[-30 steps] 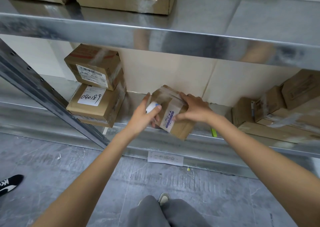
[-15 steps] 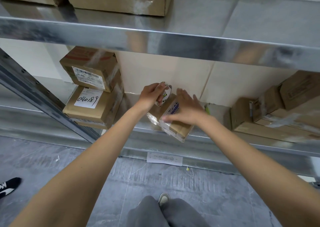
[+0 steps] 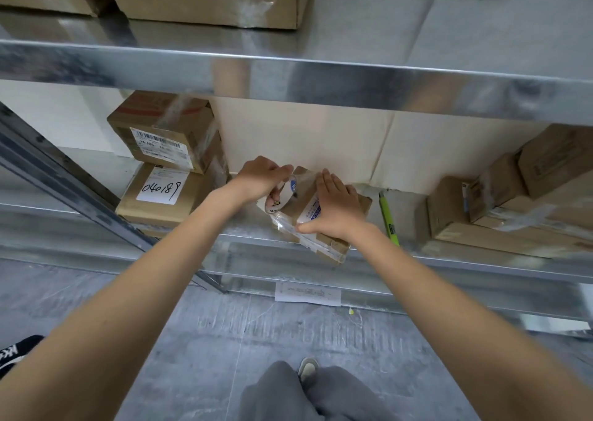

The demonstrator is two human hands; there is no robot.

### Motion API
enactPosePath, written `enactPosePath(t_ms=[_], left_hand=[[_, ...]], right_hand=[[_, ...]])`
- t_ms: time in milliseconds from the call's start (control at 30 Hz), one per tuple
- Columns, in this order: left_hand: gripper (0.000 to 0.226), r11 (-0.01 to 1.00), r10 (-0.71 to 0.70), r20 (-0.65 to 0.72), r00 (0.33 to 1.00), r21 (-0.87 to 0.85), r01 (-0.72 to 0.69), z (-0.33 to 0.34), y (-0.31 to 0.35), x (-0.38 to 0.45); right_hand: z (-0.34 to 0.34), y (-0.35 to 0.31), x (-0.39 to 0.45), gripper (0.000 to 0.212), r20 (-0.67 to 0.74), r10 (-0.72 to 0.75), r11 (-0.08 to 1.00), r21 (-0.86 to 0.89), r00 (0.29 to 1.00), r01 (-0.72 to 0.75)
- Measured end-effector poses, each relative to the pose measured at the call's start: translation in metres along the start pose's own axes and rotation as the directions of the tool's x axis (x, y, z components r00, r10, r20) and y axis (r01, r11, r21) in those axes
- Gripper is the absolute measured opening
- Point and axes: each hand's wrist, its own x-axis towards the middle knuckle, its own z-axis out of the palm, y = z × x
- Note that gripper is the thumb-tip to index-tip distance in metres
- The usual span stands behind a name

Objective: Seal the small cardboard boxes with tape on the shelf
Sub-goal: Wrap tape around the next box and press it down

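A small cardboard box (image 3: 330, 242) with a white label lies on the metal shelf (image 3: 244, 228), its near corner over the shelf's front edge. Clear tape runs across its near edge. My left hand (image 3: 261, 179) grips a roll of clear tape (image 3: 280, 197) at the box's left side, fingers curled over the roll. My right hand (image 3: 333, 208) lies flat on top of the box with straight fingers, the thumb pressing near the taped front edge.
Two stacked boxes (image 3: 167, 170) sit to the left, the lower one marked 040189. More boxes (image 3: 500, 205) are piled at the right. A green utility knife (image 3: 389, 216) lies on the shelf right of my hand. An upper shelf (image 3: 321, 80) overhangs; a diagonal brace (image 3: 80, 192) crosses left.
The box was tilted up in both hands; now it lies flat on the shelf. My left hand drew the roll back along the box's left side, and my right hand flattened on top.
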Motion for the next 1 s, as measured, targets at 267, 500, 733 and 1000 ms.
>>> enactPosePath(t_ms=[267, 500, 733, 1000], left_hand=[[0.034, 0.986, -0.094, 0.02, 0.995, -0.137, 0.096, 0.015, 0.001, -0.002], [0.035, 0.966, -0.15, 0.161, 0.976, -0.186, 0.179, 0.017, 0.005, -0.006], [0.035, 0.955, -0.251, 0.308, 0.918, -0.075, 0.286, 0.014, 0.023, -0.007], [0.025, 0.947, -0.248, 0.282, 0.927, -0.13, 0.293, 0.012, 0.027, -0.005]], right_hand=[[-0.012, -0.001, 0.005, 0.148, 0.1, -0.015, 0.999, 0.052, 0.995, 0.01], [-0.014, 0.004, 0.021, 0.131, 0.167, -0.158, 0.987, 0.014, 0.973, 0.158], [-0.004, 0.008, 0.013, 0.123, 0.08, -0.162, 0.986, -0.022, 0.984, 0.164], [-0.002, 0.009, 0.014, 0.123, 0.064, -0.153, 0.988, -0.016, 0.986, 0.155]])
